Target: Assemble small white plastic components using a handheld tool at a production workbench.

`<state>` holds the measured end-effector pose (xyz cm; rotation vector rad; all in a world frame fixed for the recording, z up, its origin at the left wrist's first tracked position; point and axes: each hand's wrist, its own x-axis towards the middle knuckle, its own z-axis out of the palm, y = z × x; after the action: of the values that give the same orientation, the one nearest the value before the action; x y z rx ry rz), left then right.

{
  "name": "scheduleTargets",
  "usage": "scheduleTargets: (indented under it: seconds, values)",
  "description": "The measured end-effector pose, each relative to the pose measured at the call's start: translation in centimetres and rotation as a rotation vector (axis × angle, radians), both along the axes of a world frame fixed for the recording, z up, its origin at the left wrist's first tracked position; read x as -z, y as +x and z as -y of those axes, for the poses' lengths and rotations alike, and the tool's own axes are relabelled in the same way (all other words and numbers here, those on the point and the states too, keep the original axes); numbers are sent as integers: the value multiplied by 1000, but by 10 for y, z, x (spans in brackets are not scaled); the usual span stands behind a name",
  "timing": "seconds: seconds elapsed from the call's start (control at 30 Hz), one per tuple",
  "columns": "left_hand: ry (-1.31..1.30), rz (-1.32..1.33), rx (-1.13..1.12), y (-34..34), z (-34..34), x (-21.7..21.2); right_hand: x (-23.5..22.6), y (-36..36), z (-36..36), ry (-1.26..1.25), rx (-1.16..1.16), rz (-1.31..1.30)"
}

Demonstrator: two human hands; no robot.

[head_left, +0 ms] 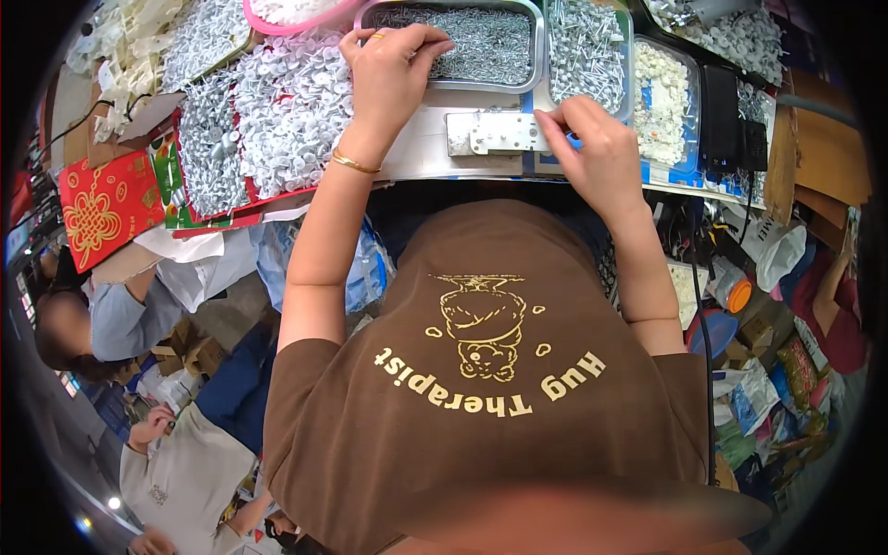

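Observation:
My left hand (393,69) is over the left part of a clear plastic tray (539,55) of small metal nails or screws (486,42). Its thumb and fingers are pinched together, and whatever they hold is too small to make out. A pale metal block with a holed plate (499,132) lies on the work surface below that tray. At the block's right end, my right hand (597,153) has thumb and forefinger closed together, touching or just above the plate. What sits between those fingertips is hidden. A bit of blue shows under the right fingers.
White plastic clips (291,111) are heaped to the left beside grey metal pieces (211,139). Right of the tray stand containers of longer nails (587,55) and cream-coloured pieces (659,102). A black box (720,116) is farther right. Other people sit at lower left and far right.

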<state>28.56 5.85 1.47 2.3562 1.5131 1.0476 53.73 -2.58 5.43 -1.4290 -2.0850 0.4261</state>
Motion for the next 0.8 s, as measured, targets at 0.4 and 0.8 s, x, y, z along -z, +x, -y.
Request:
scheduleTargets:
  seconds: [0.4,0.8]
  values:
    - [22,-83,-4,-7,-10,9,19,0,-76,200,-58,-10]
    - [14,-92,-82,-7,-8,11,44,-22,-94,170,-212,118]
